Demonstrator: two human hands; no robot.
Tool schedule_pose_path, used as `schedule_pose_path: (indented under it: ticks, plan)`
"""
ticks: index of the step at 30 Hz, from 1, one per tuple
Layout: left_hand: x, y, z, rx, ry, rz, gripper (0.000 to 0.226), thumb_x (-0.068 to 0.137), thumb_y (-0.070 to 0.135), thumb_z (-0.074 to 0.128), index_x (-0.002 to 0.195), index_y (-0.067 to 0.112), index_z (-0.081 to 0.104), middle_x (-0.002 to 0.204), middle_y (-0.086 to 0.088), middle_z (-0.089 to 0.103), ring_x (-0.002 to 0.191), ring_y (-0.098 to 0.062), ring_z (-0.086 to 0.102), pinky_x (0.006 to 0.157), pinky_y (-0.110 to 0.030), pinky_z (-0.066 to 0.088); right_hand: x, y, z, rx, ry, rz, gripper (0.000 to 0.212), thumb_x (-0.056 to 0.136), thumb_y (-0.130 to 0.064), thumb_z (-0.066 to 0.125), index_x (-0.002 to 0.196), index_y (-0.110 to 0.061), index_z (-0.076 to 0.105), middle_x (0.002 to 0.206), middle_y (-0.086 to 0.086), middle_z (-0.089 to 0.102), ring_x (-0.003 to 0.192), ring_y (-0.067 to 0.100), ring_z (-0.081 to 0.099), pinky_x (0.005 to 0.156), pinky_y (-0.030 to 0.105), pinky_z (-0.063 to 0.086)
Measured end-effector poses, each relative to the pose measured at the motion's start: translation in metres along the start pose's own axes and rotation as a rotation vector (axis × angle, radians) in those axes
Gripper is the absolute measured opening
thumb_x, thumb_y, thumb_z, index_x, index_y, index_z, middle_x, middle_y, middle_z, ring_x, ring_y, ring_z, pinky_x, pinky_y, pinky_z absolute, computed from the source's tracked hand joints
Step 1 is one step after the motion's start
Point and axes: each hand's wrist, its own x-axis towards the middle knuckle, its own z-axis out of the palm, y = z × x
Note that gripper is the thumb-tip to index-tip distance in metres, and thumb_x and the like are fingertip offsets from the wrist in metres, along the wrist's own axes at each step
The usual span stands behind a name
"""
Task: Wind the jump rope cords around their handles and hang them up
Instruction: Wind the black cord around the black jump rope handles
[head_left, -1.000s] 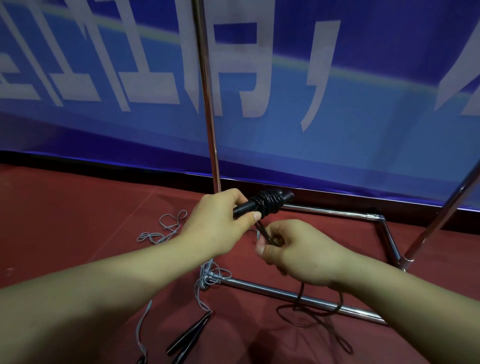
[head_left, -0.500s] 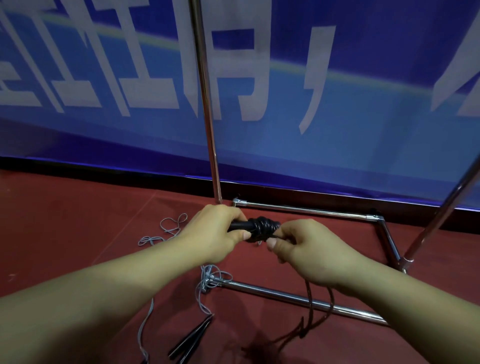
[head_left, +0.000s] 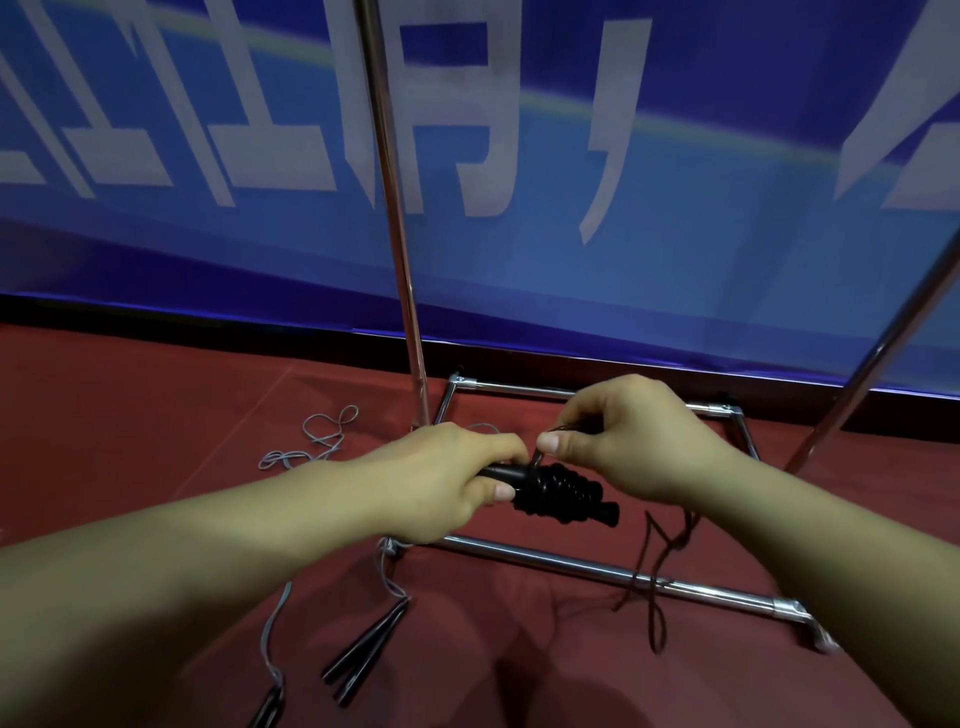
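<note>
left hand (head_left: 441, 483) wraps the black handles (head_left: 563, 493) at centre, holding them level as a spool — right hand (head_left: 623, 441), at 1 o'clock of them, pinches the dark cord (head_left: 655, 582) taut above the coils. slack trails to 5 o'clock over the rack base (head_left: 597, 564). grey rope (head_left: 322, 441) unwound on the floor at 9 o'clock.

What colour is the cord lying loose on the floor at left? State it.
Light grey cord, clearest in the head view, on the red floor.
</note>
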Motion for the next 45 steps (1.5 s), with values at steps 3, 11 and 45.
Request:
schedule_pose_path:
  ticks: [3, 11, 45]
  plan:
    - [-0.003, 0.006, -0.001, -0.021, -0.046, 0.015, 0.011, 0.102, 0.033, 0.054, 0.111, 0.039, 0.053, 0.069, 0.013, 0.056, 0.059, -0.008, 0.053, 0.059, -0.031, 0.045, 0.005, 0.008, -0.008, -0.044, -0.002, 0.088, 0.05, 0.063, -0.066, 0.078, 0.067, -0.017, 0.066, 0.058, -0.005, 0.059, 0.055, 0.009, 0.051, 0.053, 0.025, 0.041]
    - [-0.008, 0.017, -0.003, -0.13, -0.047, 0.035, 0.004, 0.1, 0.031, 0.058, 0.1, 0.031, 0.054, 0.065, 0.027, 0.055, 0.058, 0.0, 0.049, 0.054, -0.015, 0.034, 0.01, 0.027, -0.016, 0.319, -0.172, 0.141, 0.034, 0.071, -0.045, 0.082, 0.069, -0.015, 0.068, 0.048, -0.015, 0.051, 0.045, -0.002, 0.044, 0.047, 0.011, 0.036]
    - [0.007, -0.014, -0.01, -0.871, 0.556, -0.32, 0.012, 0.099, 0.019, 0.06, 0.094, 0.009, 0.06, 0.079, -0.012, 0.074, 0.048, -0.012, 0.054, 0.052, -0.028, 0.043, 0.0, -0.017, 0.04, 0.075, -0.111, -0.11, 0.032, 0.1, -0.037, 0.052, 0.084, -0.011, 0.062, 0.062, -0.005, 0.048, 0.061, 0.007, 0.043, 0.06, 0.022, 0.036]
